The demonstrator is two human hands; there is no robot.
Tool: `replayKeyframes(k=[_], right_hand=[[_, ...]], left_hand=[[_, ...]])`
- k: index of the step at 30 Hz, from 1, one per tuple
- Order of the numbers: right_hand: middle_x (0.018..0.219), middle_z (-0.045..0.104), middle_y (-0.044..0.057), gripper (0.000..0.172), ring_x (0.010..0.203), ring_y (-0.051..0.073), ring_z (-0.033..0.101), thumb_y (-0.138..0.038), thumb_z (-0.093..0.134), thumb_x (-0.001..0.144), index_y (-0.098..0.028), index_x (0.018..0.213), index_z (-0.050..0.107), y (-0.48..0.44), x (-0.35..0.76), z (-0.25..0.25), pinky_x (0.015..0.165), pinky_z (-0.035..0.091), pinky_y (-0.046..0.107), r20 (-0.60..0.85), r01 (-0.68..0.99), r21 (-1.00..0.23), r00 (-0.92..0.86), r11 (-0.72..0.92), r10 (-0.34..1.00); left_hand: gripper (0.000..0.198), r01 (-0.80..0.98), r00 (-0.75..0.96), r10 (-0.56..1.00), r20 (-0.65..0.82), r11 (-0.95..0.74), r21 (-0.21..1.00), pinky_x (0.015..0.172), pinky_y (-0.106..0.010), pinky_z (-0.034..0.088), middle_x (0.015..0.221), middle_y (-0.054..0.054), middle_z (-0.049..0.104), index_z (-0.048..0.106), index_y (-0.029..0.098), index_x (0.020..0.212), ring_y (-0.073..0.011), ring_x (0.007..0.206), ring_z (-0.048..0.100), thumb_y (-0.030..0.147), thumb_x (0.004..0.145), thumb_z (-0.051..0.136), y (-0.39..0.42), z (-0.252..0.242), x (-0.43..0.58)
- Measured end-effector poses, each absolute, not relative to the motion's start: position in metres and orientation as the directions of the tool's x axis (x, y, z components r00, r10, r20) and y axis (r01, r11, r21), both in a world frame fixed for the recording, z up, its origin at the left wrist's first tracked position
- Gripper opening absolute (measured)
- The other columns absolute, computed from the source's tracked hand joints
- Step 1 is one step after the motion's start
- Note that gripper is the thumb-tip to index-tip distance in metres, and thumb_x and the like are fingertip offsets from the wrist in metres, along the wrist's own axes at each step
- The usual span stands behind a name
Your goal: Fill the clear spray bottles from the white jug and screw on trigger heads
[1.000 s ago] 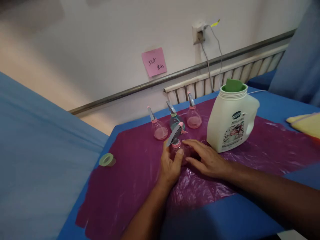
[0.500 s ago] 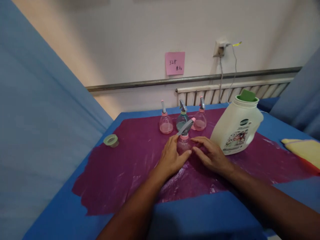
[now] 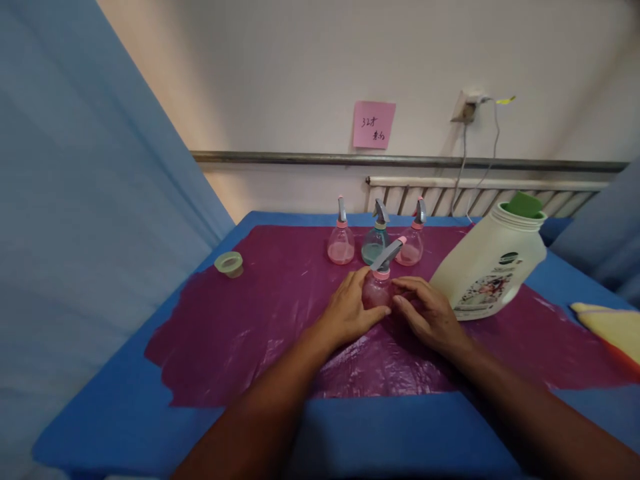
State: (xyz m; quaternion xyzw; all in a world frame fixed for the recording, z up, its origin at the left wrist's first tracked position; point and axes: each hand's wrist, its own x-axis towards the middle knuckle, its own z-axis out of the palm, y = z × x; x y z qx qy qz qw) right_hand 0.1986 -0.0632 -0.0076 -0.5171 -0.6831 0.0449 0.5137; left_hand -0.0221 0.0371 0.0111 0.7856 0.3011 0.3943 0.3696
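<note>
At the centre of the frame, the left hand and the right hand are cupping a small pink spray bottle between them, fingers curled against its sides. It is standing upright on the purple plastic sheet. Just right, a white detergent jug is leaning. Farther back, three spray bottles are lining up in a row.

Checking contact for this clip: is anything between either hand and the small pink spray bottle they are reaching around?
Nothing visible. The left hand and right hand both rest directly against the pink spray bottle on the purple sheet. The three other spray bottles stand behind it, the white jug to its right.
</note>
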Motion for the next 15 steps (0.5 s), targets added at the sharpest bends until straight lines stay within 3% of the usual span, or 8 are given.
replayKeyframes(k=[3, 7, 10, 15], right_hand=[[0.133, 0.083, 0.013, 0.029, 0.108, 0.027, 0.084, -0.044, 0.075, 0.116, -0.027, 0.138, 0.077, -0.064, 0.198, 0.002, 0.092, 0.073, 0.046, 0.654, 0.651, -0.623, 0.129, 0.434, 0.745], [0.112, 0.084, 0.008, 0.032, 0.085, 0.023, 0.078, -0.056, 0.084, 0.108, -0.026, 0.117, 0.076, -0.057, 0.194, 0.036, 0.069, 0.065, 0.037, 0.617, 0.63, -0.688, 0.248, 0.36, 0.747], [0.1, 0.078, 0.003, 0.039, 0.081, 0.021, 0.073, -0.058, 0.092, 0.101, -0.027, 0.103, 0.07, -0.046, 0.187, 0.062, 0.074, 0.062, 0.037, 0.643, 0.668, -0.641, 0.198, 0.378, 0.74], [0.093, 0.073, 0.002, 0.039, 0.081, 0.022, 0.068, -0.056, 0.088, 0.104, -0.027, 0.094, 0.064, -0.033, 0.176, 0.06, 0.076, 0.056, 0.039, 0.654, 0.714, -0.6, 0.179, 0.36, 0.735]], left_hand=[[0.075, 0.212, 0.551, 0.741, 0.383, -0.568, 0.795, 0.126, -0.064, 0.059, 0.148, -0.015, 0.08, 0.076, 0.031, 0.15, -0.045, 0.142, 0.075, 0.032, 0.081, 0.103, 0.039, 0.009, -0.022], [0.08, 0.214, 0.564, 0.739, 0.369, -0.562, 0.799, 0.126, -0.065, 0.058, 0.153, -0.015, 0.078, 0.073, 0.032, 0.156, -0.0463, 0.145, 0.073, 0.034, 0.082, 0.103, 0.04, 0.012, -0.023], [0.081, 0.238, 0.582, 0.746, 0.324, -0.537, 0.809, 0.128, -0.069, 0.055, 0.153, -0.017, 0.077, 0.072, 0.03, 0.156, -0.0486, 0.148, 0.07, 0.037, 0.082, 0.104, 0.039, 0.015, -0.022], [0.082, 0.251, 0.587, 0.748, 0.31, -0.531, 0.809, 0.126, -0.068, 0.056, 0.152, -0.017, 0.076, 0.068, 0.028, 0.158, -0.0478, 0.144, 0.072, 0.037, 0.084, 0.102, 0.038, 0.015, -0.023]])
